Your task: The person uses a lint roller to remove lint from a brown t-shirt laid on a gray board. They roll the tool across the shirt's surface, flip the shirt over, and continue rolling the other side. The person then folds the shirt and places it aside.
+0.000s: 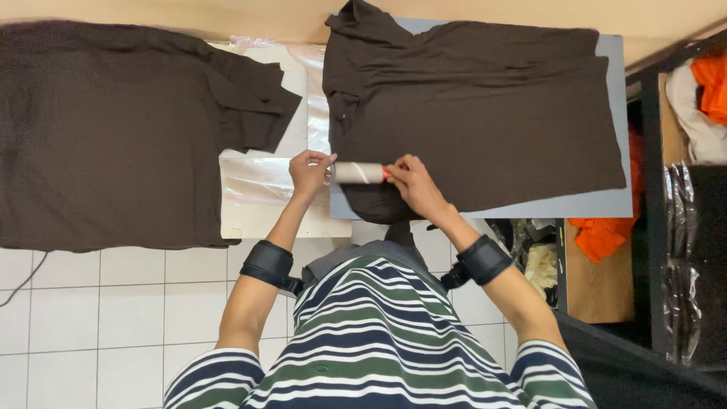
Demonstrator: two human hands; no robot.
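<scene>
- At far left on the desk (pixel 261 220), a dark brown shirt (pixel 113 136) lies flat.
- At centre, the left hand (pixel 309 171) pinches one end of a lint roller (pixel 359 173), grip closed.
- The right hand (pixel 413 182) grips its red handle end, closed.
- Under the roller, right, a second brown shirt (pixel 477 113) lies on a grey board (pixel 606 203).

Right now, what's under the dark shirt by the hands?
A grey board lies under the dark shirt, showing along the right and lower edges. Whatever lies beneath the board is covered.

Lint roller's handle (pixel 388 173) hidden inside the right hand (pixel 413 182)
</scene>
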